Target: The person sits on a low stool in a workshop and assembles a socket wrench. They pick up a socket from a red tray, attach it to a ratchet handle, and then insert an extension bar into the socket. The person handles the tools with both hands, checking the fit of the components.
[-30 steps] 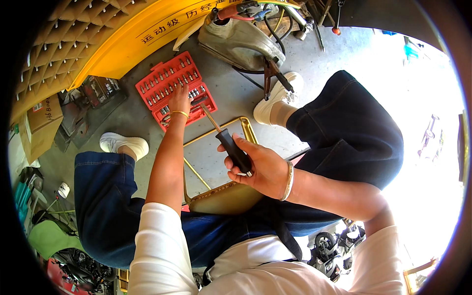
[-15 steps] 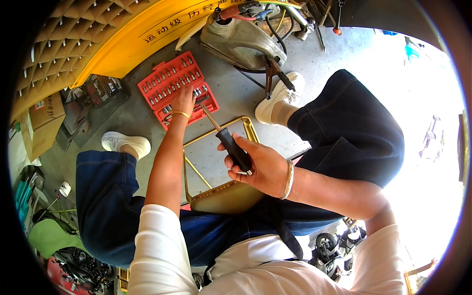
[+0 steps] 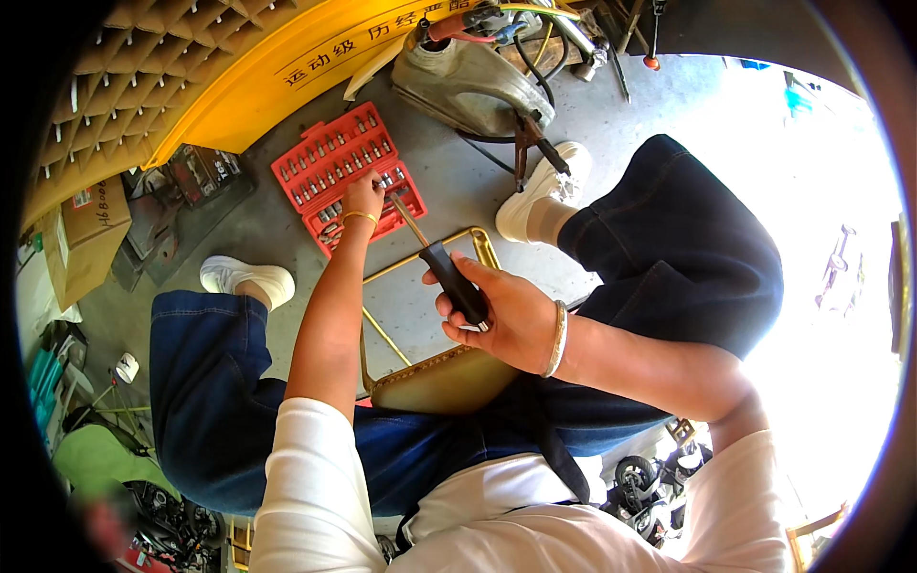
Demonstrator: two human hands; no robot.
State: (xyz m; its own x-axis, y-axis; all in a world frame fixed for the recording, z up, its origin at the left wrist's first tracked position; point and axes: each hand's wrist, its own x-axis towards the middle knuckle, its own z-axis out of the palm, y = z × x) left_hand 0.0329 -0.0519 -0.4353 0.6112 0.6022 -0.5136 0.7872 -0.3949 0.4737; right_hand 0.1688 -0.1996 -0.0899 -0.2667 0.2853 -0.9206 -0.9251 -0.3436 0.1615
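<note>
Little has been changed since the earlier frames: the left hand [image 3: 363, 198] has been kept stretched out over the red plastic socket-set case [image 3: 346, 176] lying open on the grey concrete floor [image 3: 449, 186], with only a slight shift of its fingertips among the rows of sockets.

The black-handled driver with a thin metal shaft [image 3: 441, 263] is held in the right hand [image 3: 501, 315], above the brass-coloured metal frame of the stool [image 3: 478, 244] between the knees. The tool is judged to be light and rigid; its handle looks textured, so a firm grip is best taken around the handle, as is done here, not on the slim, smooth shaft. The small steel sockets are judged hard, slippery and easily dropped, best pinched by their sides.

The left arm is extended nearly straight, palm down, fingers curled narrowly onto the case; whether a socket is pinched cannot be told. The right arm is bent across the body, fingers wrapped round the handle, shaft pointing towards the case.
</note>
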